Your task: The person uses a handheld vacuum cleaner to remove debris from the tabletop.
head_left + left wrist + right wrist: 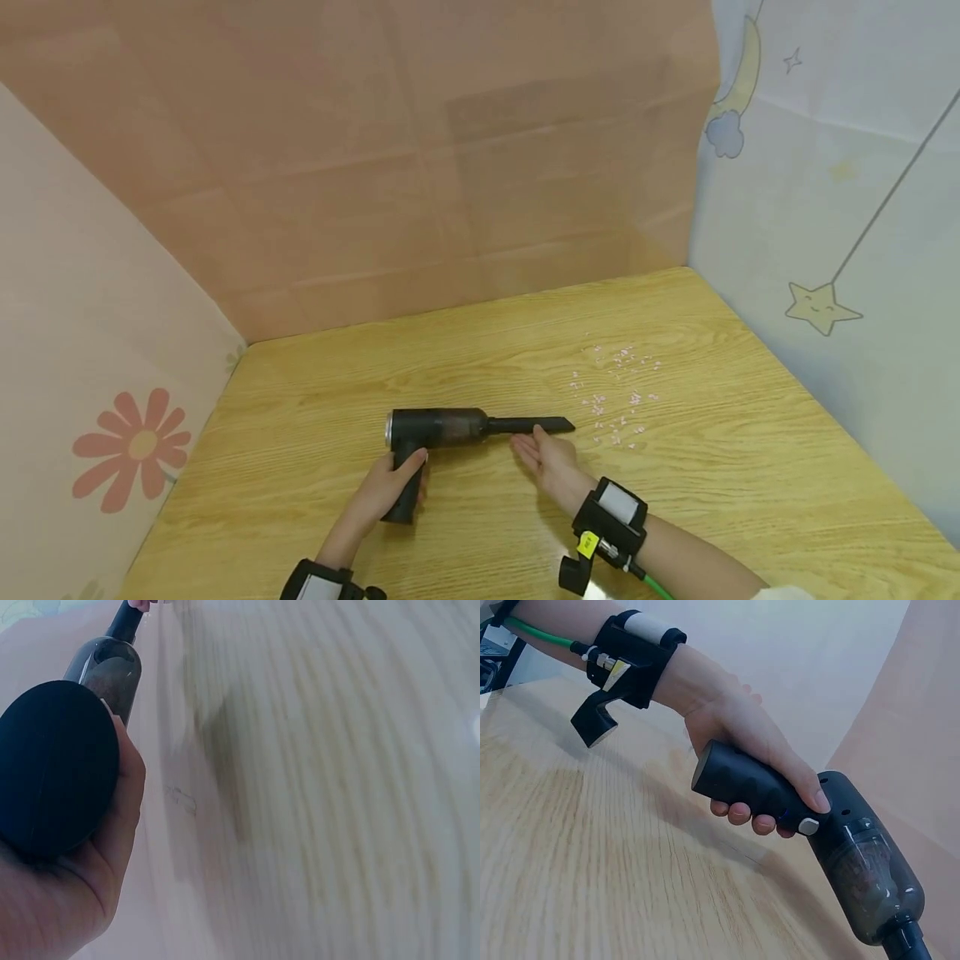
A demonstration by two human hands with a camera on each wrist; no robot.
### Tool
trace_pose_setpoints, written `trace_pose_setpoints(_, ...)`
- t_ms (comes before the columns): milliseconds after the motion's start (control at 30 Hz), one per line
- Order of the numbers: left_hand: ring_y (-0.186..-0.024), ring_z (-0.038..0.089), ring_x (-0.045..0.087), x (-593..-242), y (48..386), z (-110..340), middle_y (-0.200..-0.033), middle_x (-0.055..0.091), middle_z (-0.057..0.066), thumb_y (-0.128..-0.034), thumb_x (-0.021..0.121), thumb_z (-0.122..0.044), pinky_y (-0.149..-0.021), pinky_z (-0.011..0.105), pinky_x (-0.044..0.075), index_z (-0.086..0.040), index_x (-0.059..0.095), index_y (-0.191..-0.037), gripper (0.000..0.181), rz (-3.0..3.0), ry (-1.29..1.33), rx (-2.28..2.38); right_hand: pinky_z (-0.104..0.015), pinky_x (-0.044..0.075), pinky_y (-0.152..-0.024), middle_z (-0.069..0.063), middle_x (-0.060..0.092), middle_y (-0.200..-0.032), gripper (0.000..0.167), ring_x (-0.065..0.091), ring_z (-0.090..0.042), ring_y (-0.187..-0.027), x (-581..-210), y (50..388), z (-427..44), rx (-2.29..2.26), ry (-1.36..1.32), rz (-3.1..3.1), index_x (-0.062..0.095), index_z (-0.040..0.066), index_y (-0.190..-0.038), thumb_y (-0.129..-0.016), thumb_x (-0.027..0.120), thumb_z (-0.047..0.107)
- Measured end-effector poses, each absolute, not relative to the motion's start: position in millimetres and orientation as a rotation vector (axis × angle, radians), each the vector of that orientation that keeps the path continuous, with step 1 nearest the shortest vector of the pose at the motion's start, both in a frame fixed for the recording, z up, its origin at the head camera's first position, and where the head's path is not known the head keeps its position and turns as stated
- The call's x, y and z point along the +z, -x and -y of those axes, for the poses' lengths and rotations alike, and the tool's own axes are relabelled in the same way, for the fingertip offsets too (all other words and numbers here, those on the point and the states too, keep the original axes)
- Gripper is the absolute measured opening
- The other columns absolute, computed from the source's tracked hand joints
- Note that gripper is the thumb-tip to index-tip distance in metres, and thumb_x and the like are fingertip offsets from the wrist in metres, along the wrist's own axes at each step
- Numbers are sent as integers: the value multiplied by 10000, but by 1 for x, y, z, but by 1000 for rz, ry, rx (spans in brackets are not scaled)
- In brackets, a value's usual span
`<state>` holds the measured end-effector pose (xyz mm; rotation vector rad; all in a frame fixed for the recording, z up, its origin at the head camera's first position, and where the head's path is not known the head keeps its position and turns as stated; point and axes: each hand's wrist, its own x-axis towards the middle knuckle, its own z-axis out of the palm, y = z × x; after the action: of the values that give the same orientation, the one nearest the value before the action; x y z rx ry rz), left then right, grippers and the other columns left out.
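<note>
A black handheld vacuum cleaner (438, 427) with a translucent dust cup (870, 877) and a long slanted-tip nozzle (525, 425) is held sideways over the wooden table. My left hand (386, 490) grips its handle (742, 776), fingers wrapped round and thumb along the side near a silver button (808, 826). My right hand (553, 463) is at the near side of the nozzle, its fingers loosely extended and the thumb touching the nozzle's edge. In the left wrist view, only fingertips (141, 604) show by the nozzle. Small pale pink bits (617, 400) lie scattered right of the tip.
The wood-grain table (315, 433) meets a brownish-orange backdrop (450, 167) behind. Pale walls stand at both sides, one with a flower print (142, 446), the other with a star print (823, 307). A green cable (656, 586) trails from the right wristband (611, 521).
</note>
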<state>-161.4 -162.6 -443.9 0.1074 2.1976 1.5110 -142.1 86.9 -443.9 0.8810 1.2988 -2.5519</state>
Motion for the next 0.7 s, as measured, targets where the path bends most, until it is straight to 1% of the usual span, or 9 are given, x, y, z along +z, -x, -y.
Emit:
trace_pose_setpoints(233,-633,147,599,-443,160,158,-789,627,91,-989,471,-438,-593,301,511,76,538,-1042,521,-2160,-158,1513,-289,371,-1081,-360,263,-1471,529,307,-374,-1404,-445,134,-95,-2591,-850,-1232,116,-146,-1457,-1053,293,147)
trace_pose_setpoints(500,-623,135,602,-440,158,154,-780,612,77,-988,476,-431,-585,292,525,89,505,-1068,527,-2105,-198,1518,-287,319,-1112,-349,213,-1495,532,255,-371,-1427,-442,127,-101,-2608,-825,-1189,84,-144,-1460,-1056,259,155)
trace_pose_setpoints(600,-619,134,593,-438,157,152,-774,605,73,-985,482,-433,-574,289,517,75,485,-1081,517,-2091,-192,1516,-289,295,-1127,-344,190,-1506,533,228,-373,-1436,-443,125,-103,-2614,-825,-1157,67,-135,-1465,-1057,247,157)
trace_pose_setpoints(700,-613,128,585,-437,157,149,-768,598,69,-986,482,-433,-566,285,512,73,479,-1080,515,-2082,-194,1513,-280,302,-1123,-341,182,-1509,539,232,-370,-1439,-442,123,-106,-2612,-821,-1155,53,-130,-1468,-1056,245,160)
